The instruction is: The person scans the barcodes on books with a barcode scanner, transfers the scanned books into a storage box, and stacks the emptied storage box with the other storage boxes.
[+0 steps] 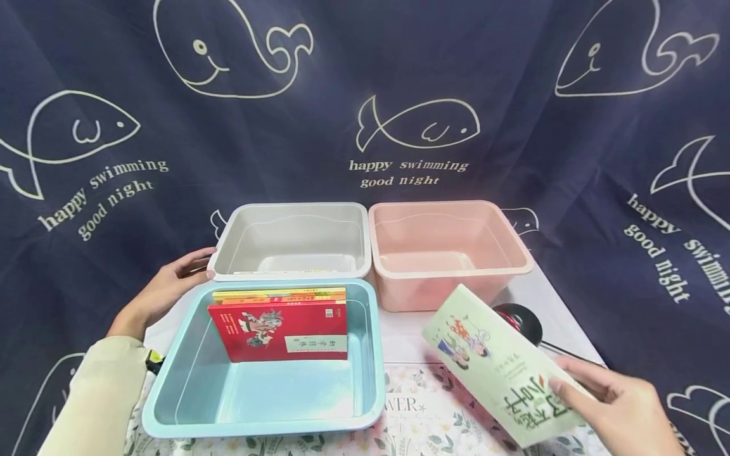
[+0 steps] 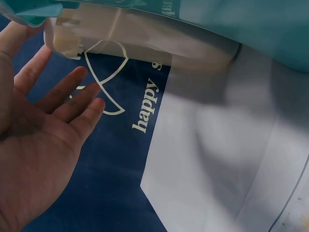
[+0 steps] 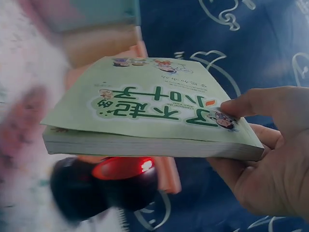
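In the head view my right hand (image 1: 618, 405) pinches a pale green paperback book (image 1: 502, 373) near one corner, thumb on the cover. The book is tilted over the right part of the table, its cover with cartoon children and green lettering facing up in the right wrist view. My left hand (image 1: 171, 288) has its fingertips at the left rim of the grey-white bin (image 1: 228, 253); its fingers look loosely extended in the left wrist view. In front, the light blue bin (image 1: 268, 427) holds several books, a red book (image 1: 274, 332) foremost, standing against the back wall.
A pink bin (image 1: 456, 285) stands beside the grey-white bin at the back. Behind the green book is a black, round-edged device (image 1: 521, 322) with a red light and a cable. A floral-patterned mat (image 1: 413, 418) covers the front of the table. Dark blue printed cloth (image 1: 331, 139) hangs behind.
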